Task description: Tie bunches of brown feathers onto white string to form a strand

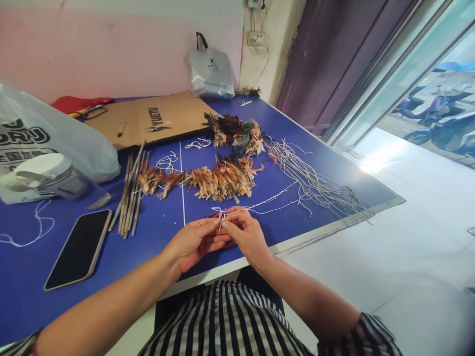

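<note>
Both hands worn by the cord work, in front of the torso at the near edge of the blue bench point(22, 296). Left hand point(200, 242): thumb and forefinger pinching a thin white cord point(221, 215), remaining fingers loosely curled. Right hand point(248, 235): thumb and forefinger closed on the same cord just beside, the fingertips of both hands nearly meeting. Cord position: small loop above the fingertips, short end below, long strands running rightward over the bench towards the loose cord bundle point(315, 178). Whether a knot has formed: too small to tell. Judgement on handling: pinch close to the crossing, let one hand anchor while the other draws evenly, and keep the long strands slack and out of the loose bundle, where they could snag. A red object point(230, 244) lies partly hidden under the hands; best kept clear of the cord. Feather row point(222, 178) lies just beyond. Containers: white plastic bag point(55, 131), black-lettered, at left, contents not discernible; lidded jar point(55, 180) in front of it, white lid on, contents unclear; silver-grey bag point(211, 71) upright by the wall, black handle up, contents hidden.
</note>
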Available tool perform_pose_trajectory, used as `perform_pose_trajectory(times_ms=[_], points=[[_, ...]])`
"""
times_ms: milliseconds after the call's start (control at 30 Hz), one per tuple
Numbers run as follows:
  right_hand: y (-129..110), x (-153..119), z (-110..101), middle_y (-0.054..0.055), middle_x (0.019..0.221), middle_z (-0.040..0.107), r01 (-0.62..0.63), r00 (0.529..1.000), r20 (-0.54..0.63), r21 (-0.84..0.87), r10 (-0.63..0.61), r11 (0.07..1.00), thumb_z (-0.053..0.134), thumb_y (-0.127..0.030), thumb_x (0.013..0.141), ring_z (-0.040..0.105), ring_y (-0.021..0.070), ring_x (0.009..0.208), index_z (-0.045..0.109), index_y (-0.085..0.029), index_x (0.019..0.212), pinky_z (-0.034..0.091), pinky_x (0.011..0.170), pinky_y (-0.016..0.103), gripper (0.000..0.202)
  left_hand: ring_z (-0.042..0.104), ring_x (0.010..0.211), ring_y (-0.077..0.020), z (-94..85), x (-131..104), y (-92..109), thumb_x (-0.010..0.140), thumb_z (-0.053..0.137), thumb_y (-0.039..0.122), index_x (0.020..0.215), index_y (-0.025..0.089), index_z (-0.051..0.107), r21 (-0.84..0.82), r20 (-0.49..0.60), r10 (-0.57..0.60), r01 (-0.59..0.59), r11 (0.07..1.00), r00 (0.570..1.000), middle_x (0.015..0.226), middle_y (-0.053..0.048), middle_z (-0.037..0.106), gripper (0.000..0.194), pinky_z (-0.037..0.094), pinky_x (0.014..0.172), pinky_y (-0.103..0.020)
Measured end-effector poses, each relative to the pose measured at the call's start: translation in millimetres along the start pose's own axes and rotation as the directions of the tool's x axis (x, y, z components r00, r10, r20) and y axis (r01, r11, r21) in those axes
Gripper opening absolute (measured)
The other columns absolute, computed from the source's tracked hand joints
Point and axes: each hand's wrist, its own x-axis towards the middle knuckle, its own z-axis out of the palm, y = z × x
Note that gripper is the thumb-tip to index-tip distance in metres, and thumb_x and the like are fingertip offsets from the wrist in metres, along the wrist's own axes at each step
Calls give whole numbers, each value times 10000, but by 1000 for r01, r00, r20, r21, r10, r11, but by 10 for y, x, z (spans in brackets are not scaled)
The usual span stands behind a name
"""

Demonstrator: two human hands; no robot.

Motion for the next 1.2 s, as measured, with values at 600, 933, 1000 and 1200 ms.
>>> perform_pose_trajectory(times_ms=[600,933,1000,1200], points=[[-470,208,-463,-27,575,528,138,990,69,-224,-126,965,586,-353,760,470,83,513,566,-161,680,390,515,227,208,523,481,-64,-41,-74,147,667,696,287,666,99,646,360,72,180,-194,912,981,566,-12,606,195,443,520,-178],[-844,556,-371,65,1191,543,319,869,448,-178,-212,931,649,-329,717,515,195,1075,533,-226,1145,391,910,371,455,499,473,-88,145,-223,694,744,568,334,668,125,661,845,330,136,-356,399,934,523,-6,581,241,392,474,-204],[-787,578,-274,64,1071,600,51,743,669,-32,-16,998,626,-353,738,600,149,872,522,-201,1147,457,764,294,448,516,492,-93,227,-250,849,744,558,316,654,137,668,872,382,190,-421,250,904,520,-1,582,229,401,491,-202],[-606,765,-504,-49,524,463,-241,628,739,-114,244,964,565,-383,786,327,17,391,637,-110,890,203,375,157,301,494,479,-87,71,-299,1384,732,571,338,745,143,688,902,384,377,-430,41,843,518,8,572,228,400,477,-191]])
